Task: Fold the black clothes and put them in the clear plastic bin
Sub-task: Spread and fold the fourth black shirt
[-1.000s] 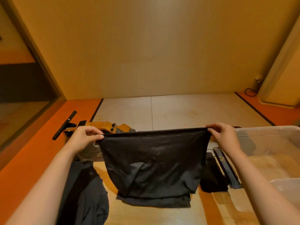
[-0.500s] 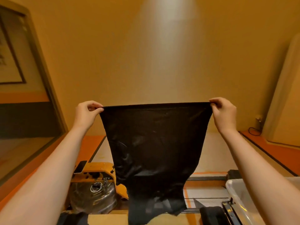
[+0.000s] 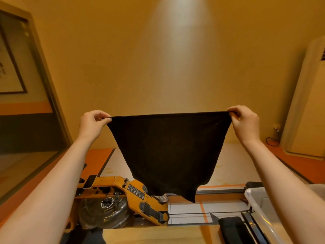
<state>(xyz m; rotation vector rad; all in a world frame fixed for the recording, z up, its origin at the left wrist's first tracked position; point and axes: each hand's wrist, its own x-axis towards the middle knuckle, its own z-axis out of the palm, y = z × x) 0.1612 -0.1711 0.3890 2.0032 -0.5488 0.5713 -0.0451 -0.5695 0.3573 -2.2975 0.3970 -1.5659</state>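
Grip: left hand [image 3: 93, 123] pinches one top corner of thin black fabric garment [image 3: 168, 148], right hand [image 3: 244, 122] pinches the other, hands well apart. Top edge is pulled taut and the body hangs free above the pale wooden bench [image 3: 153, 234], likely spread to square it before folding. Clear plastic bin [image 3: 255, 203] sits low right, beside the right forearm; garment not yet in it.

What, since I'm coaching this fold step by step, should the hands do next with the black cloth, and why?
Probably lower the black garment onto the wooden surface to fold it. The left hand and right hand pinch its top corners, and it hangs free in the air, spread wide, so it is not ready for the clear plastic bin at the right.
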